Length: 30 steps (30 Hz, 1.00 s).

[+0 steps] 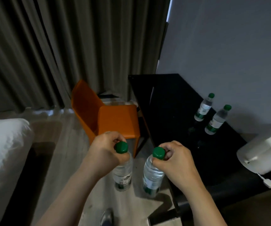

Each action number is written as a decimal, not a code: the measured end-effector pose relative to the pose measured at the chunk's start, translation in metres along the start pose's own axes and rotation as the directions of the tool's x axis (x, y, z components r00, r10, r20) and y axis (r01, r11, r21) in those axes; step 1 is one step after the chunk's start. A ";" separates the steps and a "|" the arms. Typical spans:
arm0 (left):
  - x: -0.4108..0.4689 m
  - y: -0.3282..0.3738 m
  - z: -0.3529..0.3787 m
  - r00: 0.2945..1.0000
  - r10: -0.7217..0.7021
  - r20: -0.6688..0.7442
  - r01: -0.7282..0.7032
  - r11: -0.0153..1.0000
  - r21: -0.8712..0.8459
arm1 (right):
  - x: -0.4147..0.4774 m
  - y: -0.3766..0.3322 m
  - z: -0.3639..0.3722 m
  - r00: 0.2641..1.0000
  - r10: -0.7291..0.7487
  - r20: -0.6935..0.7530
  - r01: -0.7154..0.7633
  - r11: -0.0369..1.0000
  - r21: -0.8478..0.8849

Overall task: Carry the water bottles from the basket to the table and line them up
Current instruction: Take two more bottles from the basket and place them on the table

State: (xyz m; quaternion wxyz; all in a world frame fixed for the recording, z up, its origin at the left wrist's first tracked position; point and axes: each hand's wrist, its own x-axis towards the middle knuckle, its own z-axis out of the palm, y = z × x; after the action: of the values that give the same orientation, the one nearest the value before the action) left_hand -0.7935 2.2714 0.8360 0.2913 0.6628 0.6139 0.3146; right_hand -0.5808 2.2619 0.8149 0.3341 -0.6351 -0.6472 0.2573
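Nearest the camera, at the bottom edge, one shoe [106, 216] shows on the pale floor [69, 144]. Just beyond it are two hands, each carrying one water bottle. Four bottles are in sight in all: two held and two standing.

The left hand [104, 151] has its fingers curled tight round the neck of the left-hand bottle [123, 174], just under the cap. The right hand [176, 160] grips the right-hand bottle [152, 176] the same way. Both held bottles hang roughly upright over the floor, side by side and a little apart. The right one is close to the front edge of the bench [172, 111]. Each is clear plastic with a round green cap, a pale label and a green band near the base.

On the near right end of the bench sits one white appliance [262, 155], with a small white cord end beside it.

Farther back, on the black glossy top, the nearer standing bottle [218, 119] and the farther standing bottle [204, 107] stand upright. They are just beside each other, in a line close along the grey wall [229, 46]. They have the same green caps and green-banded labels as the held pair.

Left of the bench stands one orange chair [108, 115], its seat next to the bench's edge. One white bed [2, 152] fills the left side. Grey curtains [66, 46] hang at the back.
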 end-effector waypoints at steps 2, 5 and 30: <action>0.039 -0.007 0.000 0.999 0.017 0.037 -0.017 1.000 0.001 | 0.026 0.000 0.004 0.999 0.034 -0.016 -0.034 0.999 -0.002; 0.089 -0.009 -0.004 0.997 0.051 0.059 -0.053 0.998 0.029 | 0.060 -0.005 0.005 0.996 0.078 -0.045 -0.079 0.997 -0.019; 0.425 0.024 0.080 0.913 0.272 0.305 -0.264 0.962 -0.070 | 0.343 0.076 -0.038 0.965 0.219 -0.144 -0.231 0.970 -0.072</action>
State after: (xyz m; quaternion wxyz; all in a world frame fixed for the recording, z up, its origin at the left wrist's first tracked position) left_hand -0.6956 2.6933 0.8293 0.3477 0.7779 0.4592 0.2515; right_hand -0.4927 2.6045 0.8181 0.3173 -0.7348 -0.5573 0.2211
